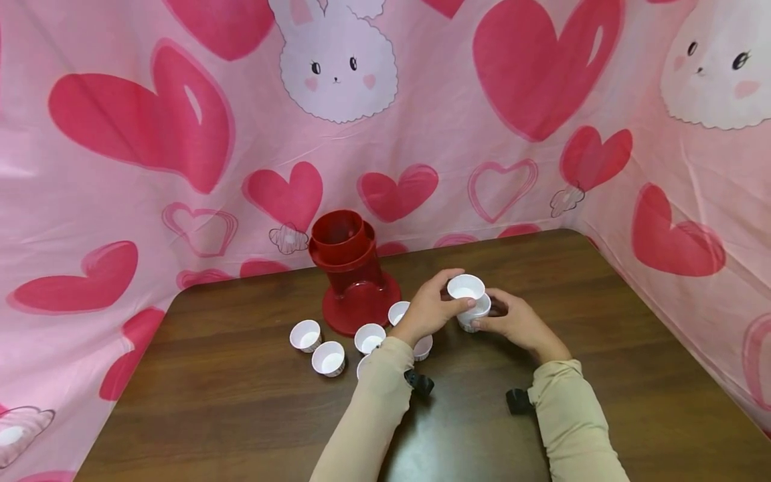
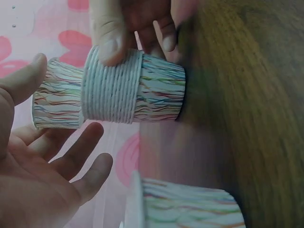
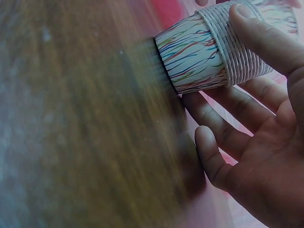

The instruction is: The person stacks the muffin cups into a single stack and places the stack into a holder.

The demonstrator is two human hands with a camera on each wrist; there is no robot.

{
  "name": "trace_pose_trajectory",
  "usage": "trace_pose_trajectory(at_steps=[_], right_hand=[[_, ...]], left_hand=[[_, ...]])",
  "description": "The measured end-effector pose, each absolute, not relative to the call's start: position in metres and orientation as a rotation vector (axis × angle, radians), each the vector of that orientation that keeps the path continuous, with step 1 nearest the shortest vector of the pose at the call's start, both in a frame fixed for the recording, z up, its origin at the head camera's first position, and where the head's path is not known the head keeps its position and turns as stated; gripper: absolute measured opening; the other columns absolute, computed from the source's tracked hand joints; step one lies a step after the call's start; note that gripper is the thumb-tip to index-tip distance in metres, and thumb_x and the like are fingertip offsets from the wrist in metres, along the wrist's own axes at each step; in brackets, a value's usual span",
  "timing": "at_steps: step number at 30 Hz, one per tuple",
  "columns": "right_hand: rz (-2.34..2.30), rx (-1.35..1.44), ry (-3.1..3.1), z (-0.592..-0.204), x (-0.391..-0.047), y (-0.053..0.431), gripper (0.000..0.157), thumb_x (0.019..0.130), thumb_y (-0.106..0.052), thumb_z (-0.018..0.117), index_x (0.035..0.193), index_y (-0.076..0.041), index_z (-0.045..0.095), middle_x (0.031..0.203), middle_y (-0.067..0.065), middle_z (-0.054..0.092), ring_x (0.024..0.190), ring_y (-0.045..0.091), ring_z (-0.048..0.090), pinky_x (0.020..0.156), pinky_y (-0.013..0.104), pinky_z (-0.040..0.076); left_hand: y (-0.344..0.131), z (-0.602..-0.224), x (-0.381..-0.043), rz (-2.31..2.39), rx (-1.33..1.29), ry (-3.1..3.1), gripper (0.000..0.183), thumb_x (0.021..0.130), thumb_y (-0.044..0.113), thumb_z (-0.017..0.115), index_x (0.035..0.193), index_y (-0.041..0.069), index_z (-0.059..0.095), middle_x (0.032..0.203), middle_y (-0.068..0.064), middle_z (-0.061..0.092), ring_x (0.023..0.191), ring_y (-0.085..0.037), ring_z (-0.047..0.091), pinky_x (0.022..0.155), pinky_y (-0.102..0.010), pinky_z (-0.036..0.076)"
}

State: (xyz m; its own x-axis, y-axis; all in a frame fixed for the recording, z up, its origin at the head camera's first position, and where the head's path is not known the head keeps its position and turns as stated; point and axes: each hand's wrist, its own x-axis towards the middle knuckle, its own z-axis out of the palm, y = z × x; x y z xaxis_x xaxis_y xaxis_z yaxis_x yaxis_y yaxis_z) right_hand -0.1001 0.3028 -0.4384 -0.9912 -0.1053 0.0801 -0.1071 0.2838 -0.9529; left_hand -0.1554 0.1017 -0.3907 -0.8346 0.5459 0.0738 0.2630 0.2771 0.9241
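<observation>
white paper, streaked with coloured lines, made up the upper cup (image 1: 466, 286), which the left hand (image 1: 432, 305) pinched between its thumb and fingers. just below that hand, and between both hands, was the nested stack (image 2: 111, 88) — a column of closely packed rims over one patterned wall. the right hand (image 1: 517, 326) gripped it, thumb on the near side of the rims, fingers behind. whether the upper cup's base sat inside the stack or merely met its top, i could not tell.

to the left of the left hand, loose cups (image 1: 328, 359) stood upright on the tabletop (image 1: 241, 408), one partly hidden by the left sleeve (image 1: 373, 408). beyond them, left of and farther out than the left hand, rose a red stand (image 1: 357, 282) — a round base with a wide tube on top.
</observation>
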Motion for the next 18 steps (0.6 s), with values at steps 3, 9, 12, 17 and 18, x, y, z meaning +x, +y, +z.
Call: trace_pose_trajectory(at_steps=[3,9,12,17,18], right_hand=[[1.855,0.213,-2.525,-0.438,-0.1,0.303,0.059,0.084,-0.008,0.082,0.134,0.007,0.055,0.118,0.021,0.066,0.105,0.029,0.064,0.082,0.024,0.053],[1.875,0.206,-2.527,-0.437,-0.099,0.303,0.062,0.085,-0.008,0.081,0.138,0.008,0.052,0.117,0.021,0.067,0.105,0.029,0.064,0.081,0.025,0.054],[1.889,0.209,-2.522,-0.437,-0.099,0.302,0.063,0.086,-0.008,0.081,0.139,0.009,0.051,0.118,0.021,0.067,0.105,0.029,0.064,0.081,0.026,0.054],[1.871,0.214,-2.537,-0.439,-0.1,0.303,0.061,0.085,-0.008,0.082,0.137,0.008,0.052,0.117,0.021,0.066,0.105,0.028,0.063,0.082,0.025,0.053],[1.864,0.212,-2.543,-0.439,-0.1,0.303,0.061,0.085,-0.009,0.082,0.136,0.007,0.053,0.117,0.02,0.066,0.104,0.028,0.063,0.082,0.025,0.053]], left_hand=[[0.106,-0.392,-0.154,1.564,0.741,2.317,0.057,0.089,0.019,0.079,0.141,0.012,0.056,0.12,-0.003,0.065,0.101,-0.014,0.064,0.085,-0.025,0.053],[0.114,-0.397,-0.15,1.52,0.704,2.37,0.057,0.09,0.027,0.08,0.141,0.019,0.057,0.119,0.002,0.065,0.097,-0.011,0.062,0.083,-0.028,0.052],[0.114,-0.398,-0.148,1.478,0.693,2.4,0.058,0.09,0.032,0.079,0.142,0.023,0.056,0.122,0.005,0.064,0.1,-0.011,0.06,0.086,-0.033,0.05],[0.113,-0.4,-0.145,1.37,0.713,2.463,0.058,0.091,0.034,0.078,0.143,0.021,0.055,0.127,0.004,0.063,0.108,-0.011,0.058,0.093,-0.036,0.047],[0.112,-0.4,-0.145,1.349,0.722,2.472,0.058,0.091,0.033,0.078,0.143,0.019,0.055,0.128,0.003,0.063,0.109,-0.012,0.058,0.094,-0.036,0.047]])
